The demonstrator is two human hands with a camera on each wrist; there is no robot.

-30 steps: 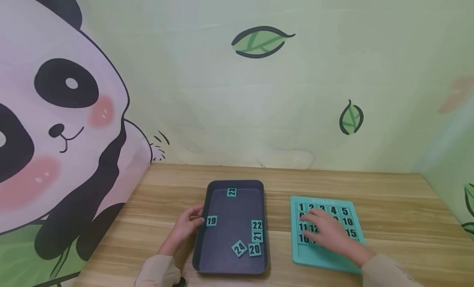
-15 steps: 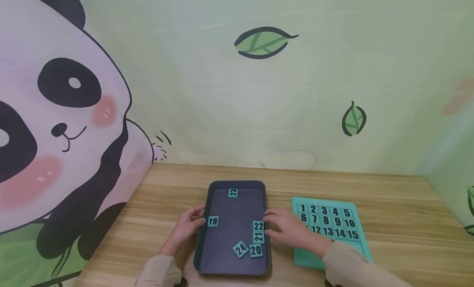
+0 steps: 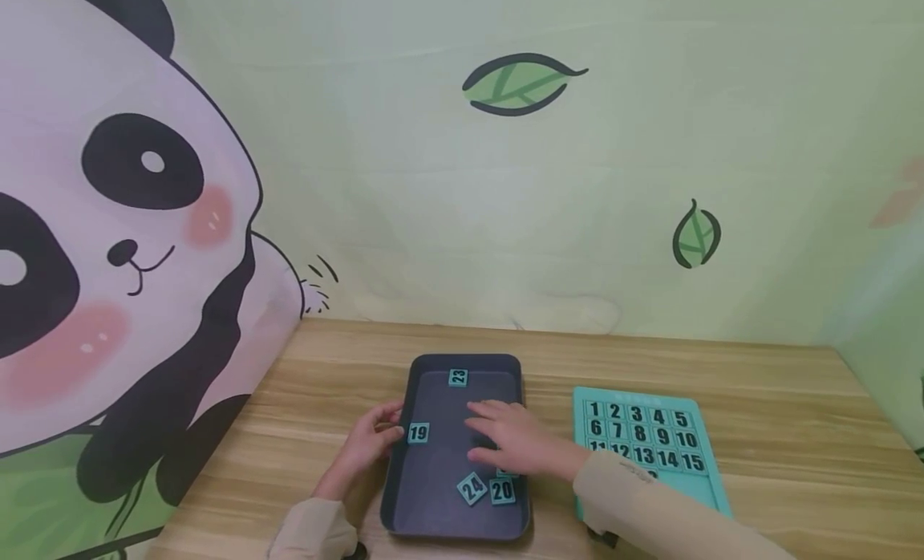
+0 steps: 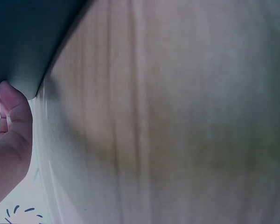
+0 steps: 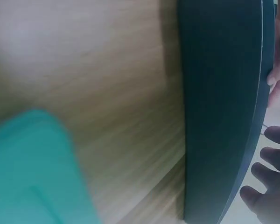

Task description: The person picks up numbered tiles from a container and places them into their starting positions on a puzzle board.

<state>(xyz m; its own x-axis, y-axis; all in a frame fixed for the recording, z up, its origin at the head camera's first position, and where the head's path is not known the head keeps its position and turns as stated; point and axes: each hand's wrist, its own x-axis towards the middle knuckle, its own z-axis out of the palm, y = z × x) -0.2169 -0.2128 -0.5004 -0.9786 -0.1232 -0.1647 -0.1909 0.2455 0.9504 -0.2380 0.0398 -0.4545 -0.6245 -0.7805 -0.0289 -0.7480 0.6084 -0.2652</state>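
My left hand [image 3: 363, 452] holds the left side of a dark shallow tray [image 3: 426, 508], its thumb at the rim; in the left wrist view the thumb [image 4: 11, 95] lies against the tray's wall. Over the tray's right half my right hand [image 3: 521, 441] reaches in with fingers spread, holding nothing. Tile 19 [image 3: 419, 433] lies by the left wall, left of those fingertips. Tile 23 [image 3: 458, 377] is at the far end. Tile 24 [image 3: 472, 488] and tile 20 [image 3: 502, 490] lie near the front. The right hand covers tile 22 and most of tile 21.
A turquoise number board [image 3: 635, 397] lies on the wooden table [image 3: 780, 432], right of the tray. Its rows of numbered tiles start at 1 to 5; my right sleeve [image 3: 635, 496] covers its lower left. A wall with a panda print [image 3: 238, 303] stands behind the table.
My right hand has moved left from the number board, past the tray's right rim, to over the tray. The left hand has kept its place at the left rim.
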